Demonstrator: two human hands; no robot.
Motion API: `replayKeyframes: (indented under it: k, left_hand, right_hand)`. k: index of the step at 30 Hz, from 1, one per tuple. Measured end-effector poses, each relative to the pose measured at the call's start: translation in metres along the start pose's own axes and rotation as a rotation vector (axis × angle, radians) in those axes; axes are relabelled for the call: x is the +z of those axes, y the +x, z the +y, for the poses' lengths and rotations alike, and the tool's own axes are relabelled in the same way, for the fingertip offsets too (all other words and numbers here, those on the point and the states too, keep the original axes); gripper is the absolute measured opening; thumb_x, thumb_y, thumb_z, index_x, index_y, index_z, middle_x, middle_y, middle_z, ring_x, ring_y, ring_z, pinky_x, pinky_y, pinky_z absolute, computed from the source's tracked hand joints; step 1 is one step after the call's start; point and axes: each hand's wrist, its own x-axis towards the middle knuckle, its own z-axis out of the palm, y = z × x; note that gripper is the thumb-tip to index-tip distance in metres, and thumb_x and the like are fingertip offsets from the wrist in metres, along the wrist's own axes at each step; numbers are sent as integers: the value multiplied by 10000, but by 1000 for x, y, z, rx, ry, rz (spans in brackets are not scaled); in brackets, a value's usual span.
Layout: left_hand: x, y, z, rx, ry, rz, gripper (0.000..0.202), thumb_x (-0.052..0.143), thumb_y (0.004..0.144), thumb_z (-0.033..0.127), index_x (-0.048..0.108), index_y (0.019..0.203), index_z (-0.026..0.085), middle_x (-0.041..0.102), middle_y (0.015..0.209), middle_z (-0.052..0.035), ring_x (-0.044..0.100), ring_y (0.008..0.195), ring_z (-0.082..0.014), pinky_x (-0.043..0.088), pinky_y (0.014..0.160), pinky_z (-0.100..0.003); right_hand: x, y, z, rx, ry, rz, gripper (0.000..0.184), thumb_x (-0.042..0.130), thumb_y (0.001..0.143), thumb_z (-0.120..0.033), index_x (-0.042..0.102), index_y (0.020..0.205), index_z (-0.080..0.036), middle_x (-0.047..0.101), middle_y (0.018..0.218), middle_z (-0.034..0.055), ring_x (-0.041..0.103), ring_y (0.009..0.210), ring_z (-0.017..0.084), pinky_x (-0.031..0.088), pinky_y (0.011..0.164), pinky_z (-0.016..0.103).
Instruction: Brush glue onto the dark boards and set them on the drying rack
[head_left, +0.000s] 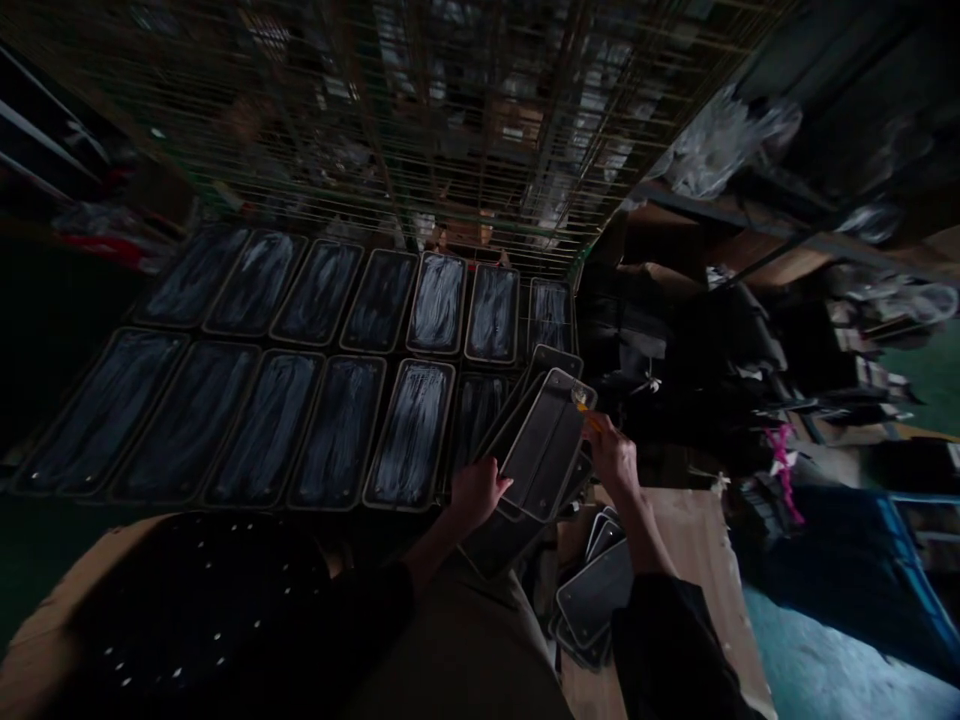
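Observation:
My left hand (478, 492) grips the near-left edge of a dark rectangular panel (541, 450) with rounded corners and a pale rim. The panel lies tilted on several similar panels (504, 545) stacked over my lap. In my right hand (613, 458), the fingers are closed round the yellow handle of a small brush (583, 403). Its head is at the panel's far right corner. To the left, two rows of panels carry streaky whitish smears, such as one bright coated panel (411, 432) in the near row.
Behind the rows stands a wire mesh cage (450, 150) filled with clutter. Loose dark panels (598, 595) lie on cardboard (690, 540) at my right. Dark piled goods (637, 330) and a blue crate-like object (847, 570) are farther right. A black studded round seat (202, 600) is near left.

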Motion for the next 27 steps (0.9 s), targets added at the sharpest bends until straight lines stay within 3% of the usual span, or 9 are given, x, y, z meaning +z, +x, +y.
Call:
replayKeyframes:
  k: [4, 7, 9, 11, 14, 17, 20, 23, 27]
  left_hand:
    - [3, 5, 0, -1, 173, -55, 206, 682, 790, 339, 561, 701, 198, 640, 723, -77, 641, 834, -253, 410, 802, -321]
    - [5, 6, 1, -16, 144, -40, 200, 684, 787, 323, 562, 690, 197, 637, 706, -74, 640, 824, -238, 409, 778, -299]
    - [4, 6, 2, -19, 150, -48, 199, 681, 789, 331, 569, 702, 193, 644, 712, -75, 643, 827, -230, 411, 759, -285]
    - [1, 7, 3, -23, 218, -99, 197, 644, 823, 358, 585, 749, 185, 654, 721, -66, 653, 796, -209, 416, 727, -267]
    - [-3, 7, 4, -38, 268, -220, 220, 537, 897, 387, 590, 852, 179, 640, 643, -14, 637, 605, -145, 419, 636, -232]
    - [-3, 8, 2, -58, 167, -280, 207, 486, 920, 361, 569, 896, 173, 595, 549, 33, 566, 435, -103, 395, 518, -201]
    - [1, 9, -4, -101, 42, -281, 180, 488, 911, 334, 550, 882, 167, 567, 514, 47, 541, 384, -95, 355, 426, -177]
    - [6, 10, -10, -129, -52, -255, 161, 492, 900, 319, 530, 856, 170, 548, 503, 55, 526, 356, -91, 325, 374, -162]
    - [8, 9, -13, -130, -142, -238, 151, 498, 890, 307, 497, 814, 176, 530, 496, 66, 518, 338, -86, 307, 341, -146]
  right_hand:
    - [0, -57, -24, -34, 12, -80, 316, 378, 962, -277, 561, 1204, -191, 705, 963, 78, 676, 769, 179, 486, 627, 255]
    - [-5, -101, -43, -73, 23, -151, 346, 340, 963, -235, 544, 1240, -196, 706, 975, 87, 677, 738, 181, 479, 582, 254]
    - [-11, -116, -49, -71, 56, -194, 354, 322, 973, -239, 548, 1241, -197, 708, 965, 85, 677, 713, 179, 471, 548, 249]
    - [-19, -112, -47, -31, 83, -188, 347, 332, 980, -263, 556, 1235, -188, 711, 911, 76, 672, 679, 175, 468, 536, 247]
    - [-28, -74, -34, 10, 82, -81, 324, 365, 978, -262, 563, 1218, -171, 708, 893, 76, 676, 728, 188, 484, 614, 262]
    - [-28, -26, -17, -8, 51, -13, 314, 373, 981, -261, 569, 1213, -180, 700, 970, 91, 672, 832, 218, 465, 664, 284]
    - [-20, -8, -8, -25, 25, -31, 313, 377, 982, -271, 574, 1210, -188, 694, 1017, 102, 668, 811, 222, 447, 629, 284]
    - [-11, -29, -12, -35, -17, -72, 311, 378, 977, -272, 577, 1202, -192, 698, 995, 97, 668, 767, 219, 450, 596, 285]
    - [-4, -90, -30, -51, -39, -160, 341, 338, 978, -238, 563, 1231, -195, 698, 933, 83, 665, 716, 206, 450, 556, 278]
